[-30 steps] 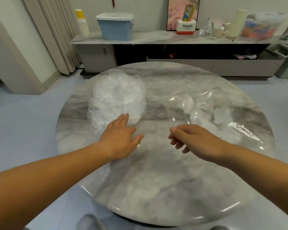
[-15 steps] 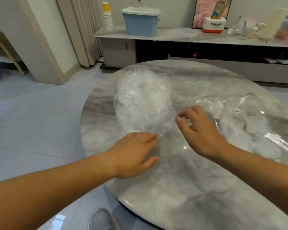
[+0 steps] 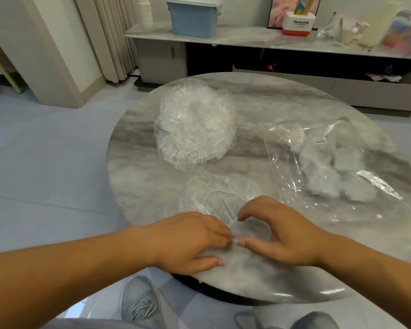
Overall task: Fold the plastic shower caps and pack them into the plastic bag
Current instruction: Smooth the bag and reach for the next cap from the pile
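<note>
One shower cap (image 3: 214,198) on desk (image 3: 133,162) — near edge pinched by left hand (image 3: 190,241) and right hand (image 3: 278,236); cap pile (image 3: 195,129), plastic bag (image 3: 330,167) beyond.

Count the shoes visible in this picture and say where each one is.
2. One grey shoe sits on the floor below the left forearm, under the table's near edge; another shoe is at the bottom edge, right of centre, partly cut off.
</note>
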`<act>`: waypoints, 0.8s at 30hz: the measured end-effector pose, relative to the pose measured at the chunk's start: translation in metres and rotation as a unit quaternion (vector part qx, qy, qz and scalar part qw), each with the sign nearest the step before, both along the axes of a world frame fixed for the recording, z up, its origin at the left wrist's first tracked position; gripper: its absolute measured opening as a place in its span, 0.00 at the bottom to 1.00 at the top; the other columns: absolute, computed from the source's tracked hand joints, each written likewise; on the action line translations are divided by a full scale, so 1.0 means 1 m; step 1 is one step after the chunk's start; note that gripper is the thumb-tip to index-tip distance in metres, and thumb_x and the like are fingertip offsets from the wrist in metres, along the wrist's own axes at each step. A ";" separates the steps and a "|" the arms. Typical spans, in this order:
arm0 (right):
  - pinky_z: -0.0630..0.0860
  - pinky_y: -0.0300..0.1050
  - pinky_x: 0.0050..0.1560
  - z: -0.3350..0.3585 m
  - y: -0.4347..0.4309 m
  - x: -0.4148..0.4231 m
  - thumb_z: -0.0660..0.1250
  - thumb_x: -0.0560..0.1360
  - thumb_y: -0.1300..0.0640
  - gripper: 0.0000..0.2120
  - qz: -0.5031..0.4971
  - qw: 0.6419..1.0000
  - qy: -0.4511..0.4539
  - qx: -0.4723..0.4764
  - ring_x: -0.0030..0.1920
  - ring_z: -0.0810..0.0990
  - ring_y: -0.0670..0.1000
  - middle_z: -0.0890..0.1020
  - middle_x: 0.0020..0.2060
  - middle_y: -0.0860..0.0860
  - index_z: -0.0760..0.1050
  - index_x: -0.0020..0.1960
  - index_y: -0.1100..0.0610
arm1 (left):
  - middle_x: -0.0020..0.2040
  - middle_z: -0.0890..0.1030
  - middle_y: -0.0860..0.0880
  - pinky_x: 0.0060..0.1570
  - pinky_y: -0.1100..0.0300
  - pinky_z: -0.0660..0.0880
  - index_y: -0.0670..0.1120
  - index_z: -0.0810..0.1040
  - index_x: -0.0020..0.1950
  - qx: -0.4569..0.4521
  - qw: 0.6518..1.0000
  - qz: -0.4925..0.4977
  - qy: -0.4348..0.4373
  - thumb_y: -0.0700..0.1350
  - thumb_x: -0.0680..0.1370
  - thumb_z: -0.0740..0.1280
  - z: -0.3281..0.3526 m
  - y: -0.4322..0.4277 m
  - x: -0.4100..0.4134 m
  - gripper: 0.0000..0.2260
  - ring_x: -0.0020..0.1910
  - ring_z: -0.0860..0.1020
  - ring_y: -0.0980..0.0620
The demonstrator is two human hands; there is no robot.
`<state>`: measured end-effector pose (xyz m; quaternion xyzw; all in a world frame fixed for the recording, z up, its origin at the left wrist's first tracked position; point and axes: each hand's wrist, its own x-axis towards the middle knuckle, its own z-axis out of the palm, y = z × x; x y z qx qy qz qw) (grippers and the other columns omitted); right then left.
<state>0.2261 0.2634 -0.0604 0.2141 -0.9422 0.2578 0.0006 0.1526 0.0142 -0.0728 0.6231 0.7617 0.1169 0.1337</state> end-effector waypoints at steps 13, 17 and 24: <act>0.77 0.48 0.56 -0.002 0.000 0.014 0.64 0.77 0.39 0.12 -0.004 0.997 -0.067 -0.022 0.58 0.79 0.46 0.78 0.53 0.42 0.68 0.52 0.45 | 0.48 0.84 0.53 0.53 0.55 0.80 0.53 0.83 0.57 0.125 0.899 0.337 -0.251 0.47 0.71 0.80 -0.002 0.005 -0.003 0.16 0.43 0.83 0.58; 0.70 0.39 0.66 -0.008 0.000 0.010 0.58 0.77 0.36 0.18 -0.009 0.994 -0.105 -0.010 0.65 0.72 0.39 0.76 0.62 0.42 0.79 0.53 0.45 | 0.46 0.83 0.49 0.49 0.59 0.81 0.54 0.81 0.58 0.118 0.872 0.376 -0.290 0.47 0.71 0.79 -0.002 0.009 -0.013 0.17 0.38 0.81 0.57; 0.72 0.41 0.60 -0.013 0.001 -0.010 0.57 0.84 0.46 0.18 -0.099 0.983 -0.153 -0.030 0.54 0.75 0.42 0.77 0.53 0.47 0.80 0.56 0.57 | 0.47 0.85 0.48 0.46 0.66 0.80 0.49 0.81 0.61 0.079 0.873 0.392 -0.279 0.39 0.77 0.73 -0.005 0.012 -0.028 0.14 0.36 0.81 0.60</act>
